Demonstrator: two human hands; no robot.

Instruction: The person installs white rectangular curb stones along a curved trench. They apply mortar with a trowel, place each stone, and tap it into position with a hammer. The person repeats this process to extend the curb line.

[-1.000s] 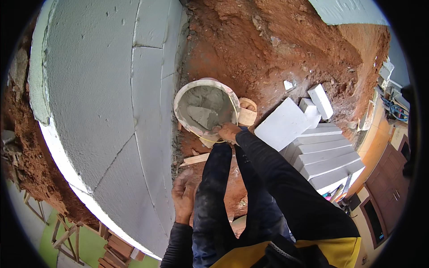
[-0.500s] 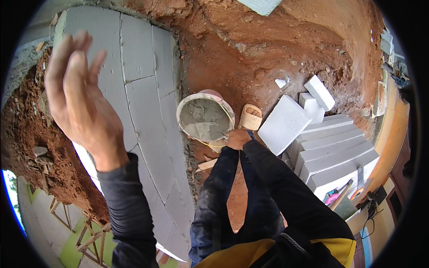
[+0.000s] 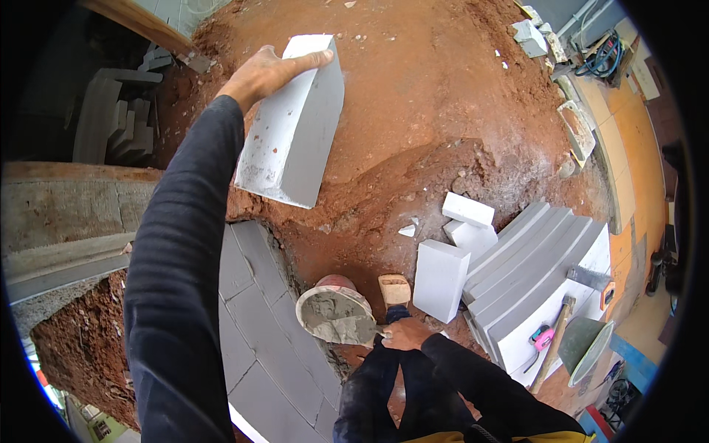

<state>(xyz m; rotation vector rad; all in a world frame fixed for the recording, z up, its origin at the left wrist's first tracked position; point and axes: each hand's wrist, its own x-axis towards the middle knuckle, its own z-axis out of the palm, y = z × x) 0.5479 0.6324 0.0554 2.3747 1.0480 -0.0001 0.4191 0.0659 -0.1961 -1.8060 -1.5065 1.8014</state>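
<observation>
At the upper middle, my left hand grips the far end of a large white-grey building block, one finger stretched across its top. Whether the block rests on the red earth or hangs just above it, I cannot tell. Down near my legs, my right hand is closed at the rim of a bucket of wet grey mortar. It holds what looks like a trowel, whose mortar-coated blade lies in the bucket; its handle is hidden by my fingers. Left of the bucket runs a grey block wall.
On the right stand stacked blocks, with a hammer, a pink tape measure and a green bucket beside them. Loose blocks lie nearer. A concrete beam crosses the left; an earth bank rises ahead.
My left hand, raised and empty over the wall before, has reached forward and taken hold of the block. The view has shifted forward. My right hand stays at the mortar bucket.
</observation>
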